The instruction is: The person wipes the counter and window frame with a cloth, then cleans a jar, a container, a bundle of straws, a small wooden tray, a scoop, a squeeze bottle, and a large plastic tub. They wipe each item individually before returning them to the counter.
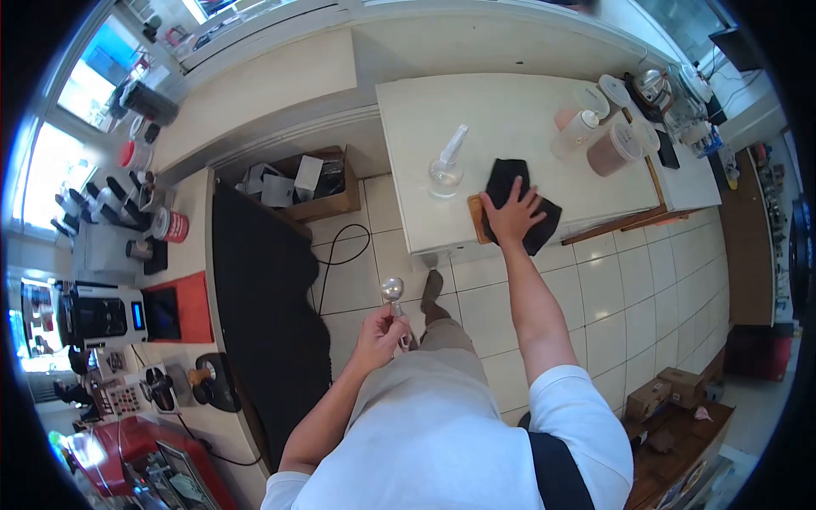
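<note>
Near the middle of the view, my left hand is closed around the handle of a metal scoop, whose round head points away from me over the floor. My right hand lies with fingers spread on a black cloth at the front edge of the white counter. A small wooden block shows beside the cloth on its left. A clear spray bottle stands upright on the counter, left of the cloth.
Plastic containers and a squeeze bottle stand at the counter's right. An open cardboard box is on the left, near a black cable on the floor. Knives and machines line the far-left counter.
</note>
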`<control>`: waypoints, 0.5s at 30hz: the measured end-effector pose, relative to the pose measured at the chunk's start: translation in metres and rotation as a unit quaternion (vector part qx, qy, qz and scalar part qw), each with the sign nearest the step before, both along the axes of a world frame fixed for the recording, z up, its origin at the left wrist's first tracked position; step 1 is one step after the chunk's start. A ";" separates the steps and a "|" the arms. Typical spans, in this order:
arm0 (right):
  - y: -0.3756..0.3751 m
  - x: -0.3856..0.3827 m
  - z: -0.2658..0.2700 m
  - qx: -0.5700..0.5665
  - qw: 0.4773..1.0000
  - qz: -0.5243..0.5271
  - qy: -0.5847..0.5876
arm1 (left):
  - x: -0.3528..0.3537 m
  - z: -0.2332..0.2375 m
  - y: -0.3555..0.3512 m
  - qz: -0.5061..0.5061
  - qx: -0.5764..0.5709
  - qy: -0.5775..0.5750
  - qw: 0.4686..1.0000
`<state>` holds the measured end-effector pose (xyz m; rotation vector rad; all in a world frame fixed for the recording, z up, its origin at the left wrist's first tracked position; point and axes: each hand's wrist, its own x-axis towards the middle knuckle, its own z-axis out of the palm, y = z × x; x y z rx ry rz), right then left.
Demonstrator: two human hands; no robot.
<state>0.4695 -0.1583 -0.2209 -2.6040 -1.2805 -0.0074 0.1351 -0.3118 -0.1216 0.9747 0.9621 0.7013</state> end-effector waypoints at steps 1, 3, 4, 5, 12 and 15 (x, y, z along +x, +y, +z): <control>-0.002 -0.005 0.007 0.002 0.999 -0.044 -0.002 | -0.006 -0.001 -0.009 0.015 -0.007 -0.012 1.000; -0.007 -0.011 0.009 -0.005 0.989 -0.142 0.044 | -0.013 0.004 -0.019 0.031 -0.012 -0.021 0.999; -0.010 -0.009 0.004 0.014 0.981 -0.178 0.074 | -0.013 0.010 -0.023 0.032 -0.014 -0.019 0.999; -0.015 -0.008 -0.003 0.032 0.970 -0.216 0.103 | -0.014 0.013 -0.029 0.032 -0.018 -0.018 0.999; -0.057 0.018 -0.015 0.092 0.950 -0.194 0.225 | 0.014 -0.011 -0.018 0.120 -0.119 -0.117 0.979; -0.095 0.020 -0.054 0.148 0.969 -0.104 0.169 | 0.038 -0.028 -0.007 0.137 -0.136 -0.161 0.968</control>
